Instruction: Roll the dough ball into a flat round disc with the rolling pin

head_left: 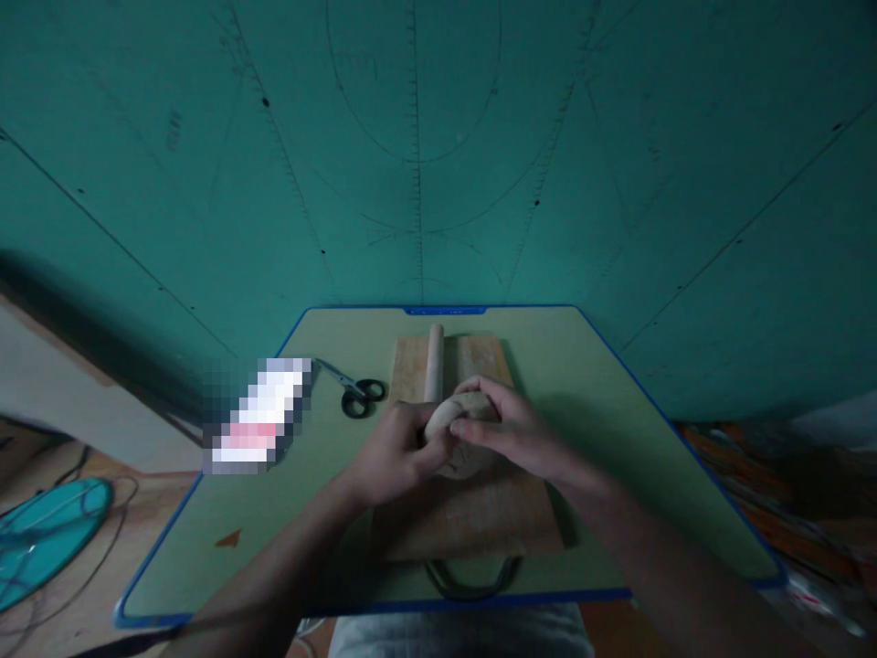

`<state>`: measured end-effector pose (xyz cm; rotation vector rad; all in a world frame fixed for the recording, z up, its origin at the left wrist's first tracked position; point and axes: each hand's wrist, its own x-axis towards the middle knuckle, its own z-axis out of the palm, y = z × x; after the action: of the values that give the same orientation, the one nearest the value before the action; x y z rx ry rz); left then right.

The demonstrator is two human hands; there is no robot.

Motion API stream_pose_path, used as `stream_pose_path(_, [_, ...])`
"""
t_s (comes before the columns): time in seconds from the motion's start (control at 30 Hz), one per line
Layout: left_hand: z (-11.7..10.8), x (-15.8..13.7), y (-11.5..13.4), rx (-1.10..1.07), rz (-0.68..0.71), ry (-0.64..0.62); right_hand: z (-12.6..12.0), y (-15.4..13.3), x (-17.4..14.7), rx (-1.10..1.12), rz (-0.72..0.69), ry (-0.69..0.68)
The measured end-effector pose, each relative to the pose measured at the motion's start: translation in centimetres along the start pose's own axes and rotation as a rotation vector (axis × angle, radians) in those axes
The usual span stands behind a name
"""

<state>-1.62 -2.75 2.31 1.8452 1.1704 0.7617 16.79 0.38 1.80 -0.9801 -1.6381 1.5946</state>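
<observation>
Dough location: The pale dough (445, 417) is sitting between your two hands, above the wooden board (472, 525); the view is not showing whether its underside is touching the wood.
Left hand: Your left hand (397, 457) is closing round the dough's left side, its fingers curling and its thumb pressing the near face.
Right hand: Your right hand (511, 425) is gripping the upper right of the dough, fingers lying over the far edge and thumb bearing on the near side.
Nearer hand: Both hands are touching the dough, so neither is standing nearer.
Dough axis: The raised upper fold is slanting from low on the left to higher on the right, running from one hand toward the other; a crease is marking its near side.
Rolling pin: The rolling pin (435, 361) is lying lengthwise on the board, pointing away from you; its near end is reaching close to your left fingers.
Scissors: The scissors (354, 388) are resting on the table (617, 493), left of the board, loops facing it.
</observation>
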Motion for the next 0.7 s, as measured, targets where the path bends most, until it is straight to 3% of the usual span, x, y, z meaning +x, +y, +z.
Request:
stream_pose_path(0.17, [0.2, 0.0, -0.3, 0.089, -0.017, 0.033, 0.0, 0.5, 0.2, 0.01, 0.02, -0.016])
stream_pose_path(0.33, [-0.1, 0.1, -0.6, -0.142, 0.033, 0.01, 0.2, 0.7, 0.4, 0.056, -0.015, 0.111])
stream_pose_path(0.5, [0.2, 0.0, -0.5, -0.215, -0.032, 0.041, 0.3, 1.3, 0.9, 0.147, -0.12, 0.275])
stream_pose_path(0.7, [0.6, -0.2, -0.4, -0.379, -0.042, -0.012, 0.8, 0.9, 0.5, 0.106, -0.157, 0.322])
